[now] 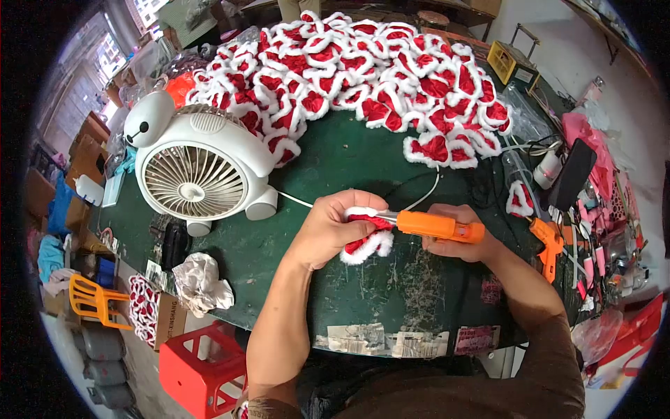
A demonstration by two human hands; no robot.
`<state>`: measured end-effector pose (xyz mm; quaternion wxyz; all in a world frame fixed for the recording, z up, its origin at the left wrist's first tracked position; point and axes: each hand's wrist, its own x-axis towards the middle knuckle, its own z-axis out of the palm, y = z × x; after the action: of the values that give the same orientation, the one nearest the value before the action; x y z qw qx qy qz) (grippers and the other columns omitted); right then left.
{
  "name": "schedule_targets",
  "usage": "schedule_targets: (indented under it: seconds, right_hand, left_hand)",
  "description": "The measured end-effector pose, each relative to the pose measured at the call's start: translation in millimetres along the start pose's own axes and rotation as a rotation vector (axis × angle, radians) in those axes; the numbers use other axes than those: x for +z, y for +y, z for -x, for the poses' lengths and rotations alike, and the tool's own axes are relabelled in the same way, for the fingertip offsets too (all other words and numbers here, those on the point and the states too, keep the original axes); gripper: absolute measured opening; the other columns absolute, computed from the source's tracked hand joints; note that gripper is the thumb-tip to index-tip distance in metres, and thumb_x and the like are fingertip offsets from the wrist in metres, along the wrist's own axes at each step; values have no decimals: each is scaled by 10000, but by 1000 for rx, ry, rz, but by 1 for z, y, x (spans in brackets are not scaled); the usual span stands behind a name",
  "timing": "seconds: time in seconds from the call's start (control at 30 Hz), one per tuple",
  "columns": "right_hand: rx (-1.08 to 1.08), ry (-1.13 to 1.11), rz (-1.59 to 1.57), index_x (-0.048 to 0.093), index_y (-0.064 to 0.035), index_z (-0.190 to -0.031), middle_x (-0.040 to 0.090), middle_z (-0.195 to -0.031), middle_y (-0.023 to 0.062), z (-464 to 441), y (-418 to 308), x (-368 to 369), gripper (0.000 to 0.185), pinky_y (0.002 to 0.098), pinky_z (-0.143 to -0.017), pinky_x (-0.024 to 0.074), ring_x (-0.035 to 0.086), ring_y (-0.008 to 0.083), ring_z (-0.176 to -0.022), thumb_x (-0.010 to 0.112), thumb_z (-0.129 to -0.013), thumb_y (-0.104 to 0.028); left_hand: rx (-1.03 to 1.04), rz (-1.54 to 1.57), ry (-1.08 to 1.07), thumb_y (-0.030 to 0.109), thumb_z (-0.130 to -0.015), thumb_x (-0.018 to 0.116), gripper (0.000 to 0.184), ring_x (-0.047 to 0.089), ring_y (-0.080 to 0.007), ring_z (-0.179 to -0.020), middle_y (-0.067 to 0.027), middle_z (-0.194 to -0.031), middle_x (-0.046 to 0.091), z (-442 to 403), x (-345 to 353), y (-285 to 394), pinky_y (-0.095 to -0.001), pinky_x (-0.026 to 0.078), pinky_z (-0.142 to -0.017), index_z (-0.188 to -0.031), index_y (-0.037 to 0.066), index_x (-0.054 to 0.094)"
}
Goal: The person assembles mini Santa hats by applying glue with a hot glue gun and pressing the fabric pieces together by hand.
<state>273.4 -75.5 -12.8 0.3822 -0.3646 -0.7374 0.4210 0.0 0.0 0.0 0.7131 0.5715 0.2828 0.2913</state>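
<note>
My left hand (335, 227) is closed on a small red piece with white fluffy trim (368, 246), thumb on top, above the green table (335, 153). Wrapped round an orange glue gun (440, 226) is my right hand (457, 234). The gun points left, and its metal nozzle meets the upper edge of the trimmed piece; whether they touch is hard to tell. Many similar red and white pieces (356, 63) are heaped across the far side of the table.
A white fan (199, 174) stands at the left, with crumpled paper (202, 283) nearer. Another orange glue gun (548, 248), a black phone (574, 173) and cables lie at the right. A red stool (202, 370) is below the table edge. Someone stands at the far side (300, 8).
</note>
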Motion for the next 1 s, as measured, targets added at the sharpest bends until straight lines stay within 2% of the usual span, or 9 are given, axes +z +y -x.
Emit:
schedule_targets:
  seconds: [0.2, 0.27, 0.8, 0.87, 1.0]
  right_hand:
    - [36, 7, -18, 641, -8, -868, 612, -826, 66, 1, 1, 0, 115, 293, -666, 499, 629, 174, -739, 721, -830, -82]
    - [0, 49, -46, 630, -20, -859, 586, -763, 34, -1, 6, 6, 202, 294, -624, 444, 585, 153, -693, 786, -802, -136]
    - [13, 46, 2, 623, -22, -825, 587, -755, 55, 4, -4, 2, 213, 312, -610, 447, 597, 195, -673, 795, -787, -142]
    - [-52, 2, 90, 634, -9, -842, 610, -792, 60, 0, -2, -1, 109, 286, -620, 458, 597, 157, -691, 729, -809, -53]
    - [-15, 3, 102, 635, -10, -836, 611, -780, 52, -4, 4, 0, 128, 286, -609, 448, 592, 157, -676, 749, -792, -45]
  left_hand:
    - [-12, -2, -10, -133, -807, 600, 336, 643, -73, -795, -64, -967, 713, -1, 2, 1, -212, 522, -694, -1113, -6, 658]
    - [-13, -35, -2, -130, -806, 601, 334, 640, -69, -791, -62, -965, 712, 1, 0, 5, -213, 521, -692, -1110, -6, 658]
    - [-9, 8, -24, -126, -807, 591, 323, 641, -68, -769, -64, -944, 715, 2, 3, 2, -210, 518, -669, -1098, -4, 659]
    - [-24, 5, -15, -128, -808, 586, 321, 637, -65, -759, -61, -940, 713, 1, 4, 3, -208, 515, -659, -1096, -7, 658]
    - [-18, -27, 6, -131, -806, 582, 325, 631, -60, -750, -57, -935, 711, -1, 2, -1, -206, 510, -647, -1096, -6, 658]
